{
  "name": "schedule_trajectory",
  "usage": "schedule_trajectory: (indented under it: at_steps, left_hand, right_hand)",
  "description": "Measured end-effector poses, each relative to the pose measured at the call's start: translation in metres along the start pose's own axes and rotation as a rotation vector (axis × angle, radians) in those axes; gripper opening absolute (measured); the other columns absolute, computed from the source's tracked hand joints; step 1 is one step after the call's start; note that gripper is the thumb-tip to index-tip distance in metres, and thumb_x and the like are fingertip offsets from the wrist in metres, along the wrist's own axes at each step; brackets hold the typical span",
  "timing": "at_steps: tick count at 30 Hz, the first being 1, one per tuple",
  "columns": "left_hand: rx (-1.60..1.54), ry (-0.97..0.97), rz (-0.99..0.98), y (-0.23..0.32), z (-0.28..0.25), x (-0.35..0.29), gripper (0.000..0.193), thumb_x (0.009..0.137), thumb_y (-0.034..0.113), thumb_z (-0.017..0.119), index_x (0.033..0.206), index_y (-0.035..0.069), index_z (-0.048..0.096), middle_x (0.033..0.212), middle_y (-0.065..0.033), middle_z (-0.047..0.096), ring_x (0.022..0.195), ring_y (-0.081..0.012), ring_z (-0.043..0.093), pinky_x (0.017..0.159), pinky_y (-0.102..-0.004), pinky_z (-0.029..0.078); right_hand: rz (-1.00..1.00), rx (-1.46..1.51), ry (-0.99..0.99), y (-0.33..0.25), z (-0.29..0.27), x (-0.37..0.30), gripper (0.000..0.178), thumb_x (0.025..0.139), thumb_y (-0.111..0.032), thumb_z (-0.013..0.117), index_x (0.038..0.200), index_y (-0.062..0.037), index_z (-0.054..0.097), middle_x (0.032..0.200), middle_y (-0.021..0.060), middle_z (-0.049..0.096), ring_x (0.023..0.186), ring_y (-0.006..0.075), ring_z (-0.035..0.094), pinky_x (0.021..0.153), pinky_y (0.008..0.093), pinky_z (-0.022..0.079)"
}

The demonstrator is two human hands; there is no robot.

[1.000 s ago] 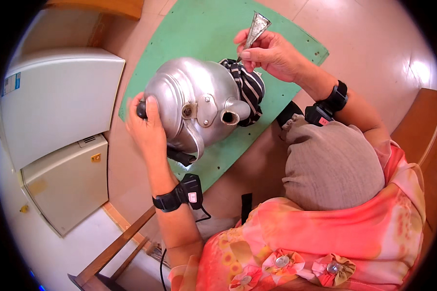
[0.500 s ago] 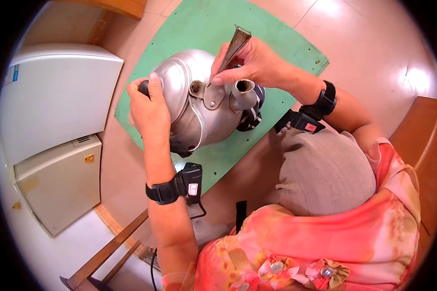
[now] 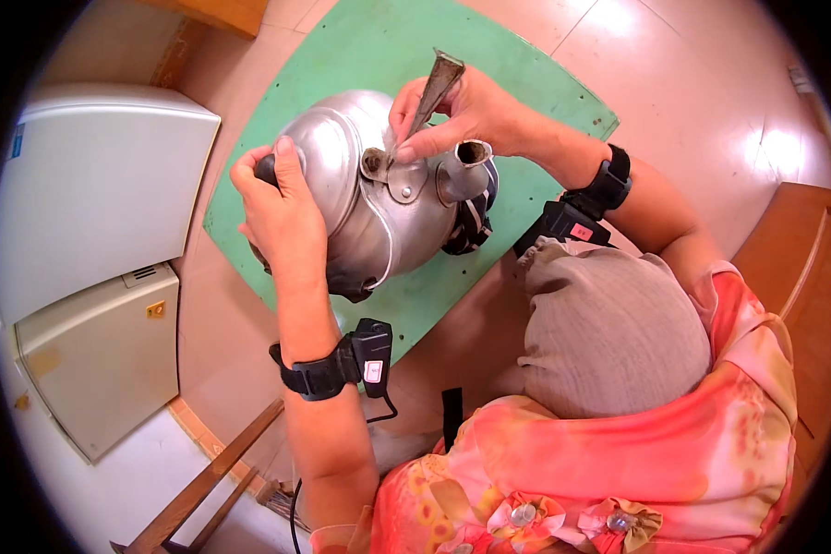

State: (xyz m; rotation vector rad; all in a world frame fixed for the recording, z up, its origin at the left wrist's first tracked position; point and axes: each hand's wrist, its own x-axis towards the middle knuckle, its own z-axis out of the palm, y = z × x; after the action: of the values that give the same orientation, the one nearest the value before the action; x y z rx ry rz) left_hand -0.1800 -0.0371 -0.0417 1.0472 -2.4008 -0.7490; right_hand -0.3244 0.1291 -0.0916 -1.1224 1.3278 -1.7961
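Note:
A dull silver metal kettle point(image 3: 406, 235) lies tilted on the green tabletop point(image 3: 379, 37), its short open spout point(image 3: 466, 166) facing me. My left hand point(image 3: 284, 208) is closed round the black knob point(image 3: 266, 169) of the lid, thumb against the lid's edge. My right hand point(image 3: 462, 115) pinches a tapered, dark metal strip point(image 3: 437, 85), its wide end pointing up. The strip's narrow end is hidden by my fingers, close to the riveted plate point(image 3: 408, 183) beside the spout. Next to that plate sits a small crusted lug point(image 3: 375, 163).
Black-and-white striped cloth point(image 3: 474, 222) is bunched against the kettle's right side. A white cabinet-like appliance point(image 3: 102, 175) stands at the left, with a wooden bar point(image 3: 203, 480) below. Wooden furniture point(image 3: 803, 268) is at the right. A grey cloth point(image 3: 614, 332) covers my knee.
The whole view has shifted slightly. My right hand and the strip have moved a little left, closer to the lug. My left hand keeps its hold on the knob.

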Motion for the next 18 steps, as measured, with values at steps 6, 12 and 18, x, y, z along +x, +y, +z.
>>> schedule_trajectory:
  at_steps: [6, 12, 18]
  left_hand:
    - [0.012, 0.001, -0.007, -0.001, 0.001, -0.002, 0.047, 0.093, 0.051, 0.045, 0.114, 0.009, 0.047, 0.109, -0.0126, 0.063, 0.104, -0.0317, 0.059, 0.105, -0.0522, 0.022]
    - [-0.127, 0.050, 0.037, 0.002, 0.001, -0.012, 0.043, 0.095, 0.039, 0.052, 0.111, -0.001, 0.049, 0.108, -0.0173, 0.055, 0.100, -0.0237, 0.053, 0.090, -0.0340, 0.041]
    - [-0.210, 0.077, 0.010, 0.001, 0.003, -0.023, 0.037, 0.097, 0.033, 0.050, 0.114, 0.000, 0.048, 0.113, -0.0152, 0.054, 0.105, -0.0237, 0.051, 0.094, -0.0340, 0.039]
  right_hand:
    - [0.043, -0.055, 0.009, -0.002, -0.001, 0.001, 0.021, 0.072, -0.015, 0.080, 0.083, -0.0013, 0.069, 0.075, 0.0009, 0.066, 0.069, 0.0081, 0.058, 0.064, 0.0237, 0.047]
    - [-0.068, -0.223, 0.012, -0.002, -0.004, 0.003, 0.024, 0.073, -0.020, 0.079, 0.084, -0.0005, 0.070, 0.074, 0.0005, 0.066, 0.064, 0.0078, 0.055, 0.058, 0.0260, 0.045]
    - [0.220, -0.214, 0.023, -0.022, -0.009, -0.004, 0.020, 0.076, -0.015, 0.077, 0.084, 0.0009, 0.069, 0.076, 0.0009, 0.066, 0.065, 0.0064, 0.057, 0.058, 0.0237, 0.047]
